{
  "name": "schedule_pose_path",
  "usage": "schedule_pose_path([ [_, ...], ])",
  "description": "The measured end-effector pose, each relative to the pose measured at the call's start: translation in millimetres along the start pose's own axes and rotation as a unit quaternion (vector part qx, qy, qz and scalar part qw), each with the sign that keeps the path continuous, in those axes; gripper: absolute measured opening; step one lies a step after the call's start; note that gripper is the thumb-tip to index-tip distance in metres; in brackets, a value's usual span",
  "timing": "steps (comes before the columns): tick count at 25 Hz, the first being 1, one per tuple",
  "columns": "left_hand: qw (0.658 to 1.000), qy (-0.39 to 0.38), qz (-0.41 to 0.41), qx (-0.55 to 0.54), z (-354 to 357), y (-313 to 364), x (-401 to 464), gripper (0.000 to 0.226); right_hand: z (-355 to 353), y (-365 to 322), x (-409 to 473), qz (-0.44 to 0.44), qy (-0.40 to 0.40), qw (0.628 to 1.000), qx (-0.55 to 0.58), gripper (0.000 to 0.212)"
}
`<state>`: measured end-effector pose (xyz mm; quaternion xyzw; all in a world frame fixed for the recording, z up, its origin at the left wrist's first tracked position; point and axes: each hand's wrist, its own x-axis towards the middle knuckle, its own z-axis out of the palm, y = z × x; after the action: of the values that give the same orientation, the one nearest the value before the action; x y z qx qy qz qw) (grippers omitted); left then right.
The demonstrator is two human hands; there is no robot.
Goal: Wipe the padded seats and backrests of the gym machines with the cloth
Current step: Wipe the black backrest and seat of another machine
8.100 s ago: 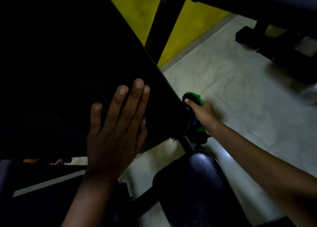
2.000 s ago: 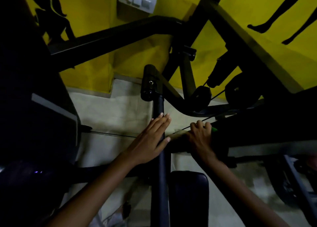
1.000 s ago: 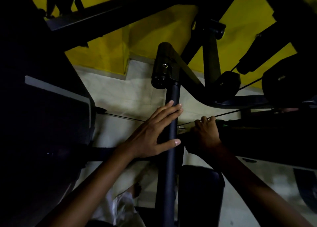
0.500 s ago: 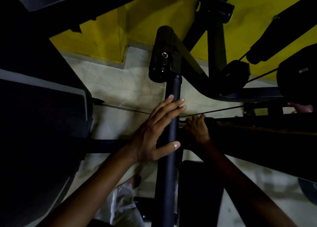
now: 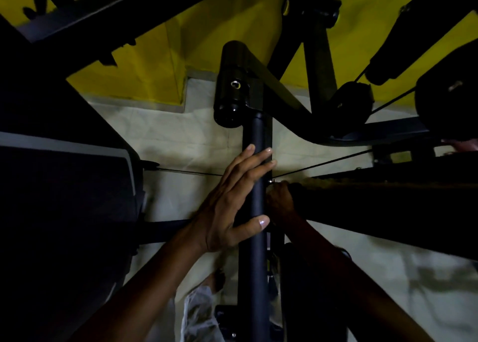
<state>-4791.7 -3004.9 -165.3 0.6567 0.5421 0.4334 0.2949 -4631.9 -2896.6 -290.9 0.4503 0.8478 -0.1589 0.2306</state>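
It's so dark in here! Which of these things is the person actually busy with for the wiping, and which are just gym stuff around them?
Part of the job:
- left hand, laid flat on the upright black post
- right hand, reaching to the dark pad; no cloth can be made out

Just around:
- roller
- cables
- yellow wall
- tiled floor

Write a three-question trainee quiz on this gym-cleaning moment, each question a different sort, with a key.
1. True or false: the left hand lies flat with fingers extended against the black upright round metal post.
2. What colour is the painted wall behind the machines? A) white B) yellow C) red
3. Fill in: the right hand sits just to the ___ of that post.

Key: 1 true; 2 B; 3 right.
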Motion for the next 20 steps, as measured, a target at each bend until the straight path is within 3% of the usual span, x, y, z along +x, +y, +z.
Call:
schedule_pose_path([
  [1,1.000,-0.001,0.002,0.008,-1,1,0,0.073,-19,-13,-10,0.013,-0.031,0.998,-0.052,0.051],
  [2,1.000,-0.002,0.005,0.016,-2,2,-1,0.072,-25,-11,-15,-0.003,-0.010,0.982,-0.190,0.054],
  [3,1.000,-0.003,0.007,0.025,-3,4,-1,0.072,-29,-5,-20,-0.043,-0.019,0.965,-0.258,0.053],
  [4,0.999,-0.003,0.007,0.034,-4,5,-2,0.071,-44,-8,-29,-0.064,-0.056,0.923,-0.376,0.053],
  [5,0.999,-0.003,0.006,0.044,-4,5,-2,0.070,-53,-11,-40,-0.068,-0.023,0.935,-0.348,0.053],
  [6,0.999,-0.002,0.004,0.053,-5,5,-3,0.070,-62,-11,-47,-0.065,-0.020,0.922,-0.382,0.052],
  [7,0.998,-0.002,0.002,0.061,-7,9,-3,0.070,-73,-13,-57,-0.022,-0.015,0.938,-0.347,0.049],
  [9,0.998,0.000,-0.007,0.070,-12,17,-3,0.070,-86,-20,-76,-0.048,0.101,0.934,-0.339,0.036],
  [11,0.997,-0.001,-0.012,0.074,-16,27,-4,0.071,-98,-25,-89,-0.044,0.134,0.940,-0.310,0.021],
  [14,0.996,-0.003,-0.039,0.076,-22,35,-9,0.073,-107,-31,-104,-0.011,0.247,0.936,-0.251,0.017],
  [17,0.996,0.005,-0.042,0.082,-21,42,-18,0.071,-116,-34,-126,-0.012,0.276,0.933,-0.231,0.039],
  [20,0.996,0.008,-0.029,0.088,-19,51,-24,0.063,-118,-36,-147,-0.006,0.287,0.939,-0.189,0.048],
])
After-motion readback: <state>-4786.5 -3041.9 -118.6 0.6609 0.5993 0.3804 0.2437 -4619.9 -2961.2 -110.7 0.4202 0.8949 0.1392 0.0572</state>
